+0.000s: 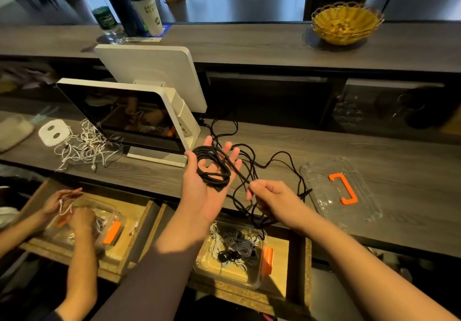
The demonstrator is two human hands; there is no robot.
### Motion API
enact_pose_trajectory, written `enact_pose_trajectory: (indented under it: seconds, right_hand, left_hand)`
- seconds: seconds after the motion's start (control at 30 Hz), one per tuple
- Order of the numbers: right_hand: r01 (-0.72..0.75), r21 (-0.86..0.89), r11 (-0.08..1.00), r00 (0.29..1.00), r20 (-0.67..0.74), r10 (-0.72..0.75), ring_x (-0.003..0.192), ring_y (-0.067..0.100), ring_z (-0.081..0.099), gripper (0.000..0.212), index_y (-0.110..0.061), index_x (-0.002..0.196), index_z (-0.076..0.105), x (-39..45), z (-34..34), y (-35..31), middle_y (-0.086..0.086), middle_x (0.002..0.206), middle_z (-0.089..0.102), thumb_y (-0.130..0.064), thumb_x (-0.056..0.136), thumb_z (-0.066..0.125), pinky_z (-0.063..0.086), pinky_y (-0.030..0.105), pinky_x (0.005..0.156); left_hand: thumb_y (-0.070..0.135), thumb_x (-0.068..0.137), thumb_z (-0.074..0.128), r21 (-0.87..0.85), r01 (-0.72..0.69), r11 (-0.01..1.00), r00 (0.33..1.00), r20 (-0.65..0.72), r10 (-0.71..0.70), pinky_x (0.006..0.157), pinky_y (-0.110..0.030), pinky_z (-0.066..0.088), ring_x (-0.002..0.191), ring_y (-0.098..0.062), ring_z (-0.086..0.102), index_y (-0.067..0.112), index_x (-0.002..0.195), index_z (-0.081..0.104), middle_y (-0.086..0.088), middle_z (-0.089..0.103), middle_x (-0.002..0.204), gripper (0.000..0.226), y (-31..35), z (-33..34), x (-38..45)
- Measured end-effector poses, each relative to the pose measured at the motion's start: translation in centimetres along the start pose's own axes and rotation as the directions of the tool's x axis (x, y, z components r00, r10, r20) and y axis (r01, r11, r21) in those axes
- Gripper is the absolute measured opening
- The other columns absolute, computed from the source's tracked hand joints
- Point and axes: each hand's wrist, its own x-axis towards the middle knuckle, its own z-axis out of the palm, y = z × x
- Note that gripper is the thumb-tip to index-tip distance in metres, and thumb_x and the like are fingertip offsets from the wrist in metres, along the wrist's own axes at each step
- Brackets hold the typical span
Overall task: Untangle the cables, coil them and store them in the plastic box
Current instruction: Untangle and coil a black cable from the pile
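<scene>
The left hand (204, 178) lay palm-up, fingers straight, black cable (212, 168) coiled loosely round it. At its four o'clock the right hand (272, 201) pinched the cable's loose run, which trailed over the counter (349, 141). The box (232, 253) sat at six o'clock, its lid (341, 191) at three.

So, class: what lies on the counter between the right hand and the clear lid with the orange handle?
In the head view, loose black cable loops across bare counter between the right hand and the lid.
</scene>
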Motion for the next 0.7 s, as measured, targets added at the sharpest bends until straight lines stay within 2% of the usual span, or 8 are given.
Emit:
enact_pose_trajectory:
  seconds: [0.17,0.27,0.33,0.43,0.5,0.53,0.63,0.7]
  right_hand:
    - [-0.032,-0.209,0.978,0.996,0.073,0.048,0.050,0.000,0.042,0.035,-0.017,0.096,0.067,-0.1,1.2,0.0,-0.009,0.059,0.047,-0.036,0.106,0.040,0.036,0.016,0.052]
    - [-0.039,-0.269,0.962,0.993,0.097,0.068,0.054,0.004,0.046,0.032,-0.018,0.095,0.066,-0.7,1.9,0.4,-0.006,0.066,0.052,-0.039,0.105,0.043,0.041,0.027,0.056]
    - [-0.013,-0.330,0.944,0.993,0.105,0.051,0.062,0.010,0.056,0.028,-0.023,0.094,0.065,-1.2,2.1,0.6,-0.001,0.073,0.060,-0.043,0.103,0.047,0.049,0.037,0.064]
    - [0.065,-0.381,0.922,0.992,0.122,-0.019,0.068,0.009,0.059,0.024,-0.028,0.091,0.063,-2.0,2.1,0.2,-0.001,0.078,0.064,-0.045,0.101,0.049,0.051,0.037,0.067]
    - [0.144,-0.406,0.902,0.988,0.104,-0.111,0.066,0.006,0.057,0.018,-0.035,0.088,0.057,-2.3,1.9,-0.8,-0.005,0.075,0.061,-0.044,0.102,0.048,0.048,0.030,0.062]
    - [0.177,-0.424,0.888,0.984,0.088,-0.155,0.068,0.006,0.058,0.016,-0.037,0.091,0.056,-2.3,1.7,-1.2,-0.006,0.075,0.061,-0.044,0.102,0.047,0.049,0.029,0.061]
    - [0.266,-0.536,0.801,0.955,0.036,-0.294,0.076,0.005,0.061,0.026,-0.031,0.109,0.060,-1.7,1.0,-2.4,-0.010,0.085,0.065,-0.046,0.102,0.040,0.054,0.032,0.070]
    - [0.323,-0.583,0.746,0.919,0.004,-0.394,0.081,0.002,0.062,0.031,-0.030,0.112,0.061,-1.0,0.4,-3.1,-0.014,0.091,0.065,-0.046,0.101,0.037,0.055,0.031,0.075]
  left_hand:
    - [0.057,0.105,0.030,-0.084,-0.089,0.992,0.986,-0.148,0.076,0.064,-0.028,0.045,0.064,-0.015,0.053,0.020,0.135,0.057,-0.006,0.058,0.079,0.055,-0.4,0.1,1.5]
    - [0.058,0.104,0.030,0.080,-0.193,0.978,0.955,-0.214,0.207,0.053,-0.024,0.038,0.058,-0.011,0.044,0.022,0.132,0.060,-0.001,0.052,0.073,0.055,-0.2,-0.4,2.4]
    - [0.058,0.104,0.032,0.315,-0.257,0.914,0.915,-0.224,0.335,0.051,-0.022,0.037,0.059,-0.008,0.042,0.025,0.128,0.064,0.002,0.050,0.073,0.051,0.1,-0.8,2.9]
    - [0.056,0.104,0.036,0.719,-0.242,0.652,0.853,-0.162,0.495,0.058,-0.026,0.041,0.071,-0.017,0.046,0.033,0.121,0.066,-0.001,0.051,0.085,0.042,0.8,-1.1,3.4]
    - [0.057,0.103,0.037,0.874,-0.205,0.441,0.852,-0.062,0.520,0.072,-0.034,0.049,0.088,-0.025,0.055,0.032,0.119,0.064,-0.003,0.059,0.102,0.040,1.1,-1.0,3.3]
    - [0.057,0.103,0.037,0.925,-0.194,0.326,0.865,0.005,0.501,0.075,-0.031,0.047,0.092,-0.018,0.056,0.032,0.116,0.063,0.004,0.060,0.104,0.039,1.1,-0.9,3.1]
    - [0.072,0.094,0.032,0.991,-0.134,0.027,0.952,0.121,0.281,0.074,-0.023,0.041,0.090,0.001,0.052,0.034,0.114,0.062,0.021,0.057,0.094,0.052,0.8,-0.9,3.0]
    - [0.086,0.083,0.025,0.991,-0.130,-0.022,0.989,0.132,0.071,0.085,-0.029,0.046,0.095,-0.007,0.059,0.032,0.111,0.069,0.012,0.065,0.093,0.075,0.8,-1.3,3.1]
